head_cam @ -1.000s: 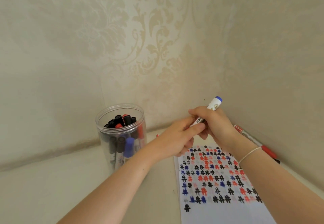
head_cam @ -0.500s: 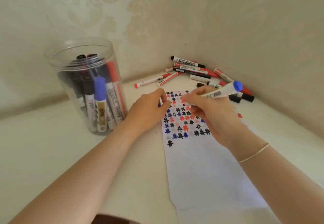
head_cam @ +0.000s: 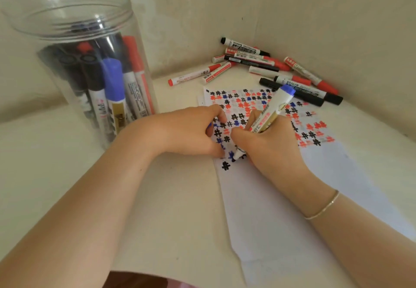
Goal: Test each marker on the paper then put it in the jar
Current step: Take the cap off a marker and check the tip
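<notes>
Right hand (head_cam: 267, 148) hides most of marker (head_cam: 270, 112) barrel.

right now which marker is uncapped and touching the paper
The blue-ended marker gripped in the right hand: its tip rests on the paper. The loose markers in the corner and those in the jar are capped.

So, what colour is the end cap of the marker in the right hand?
Blue, on the marker that the right hand grips; seen in the head view.

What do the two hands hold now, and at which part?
The right hand grips the blue marker at its lower barrel. What the left hand holds cannot be told.
</notes>
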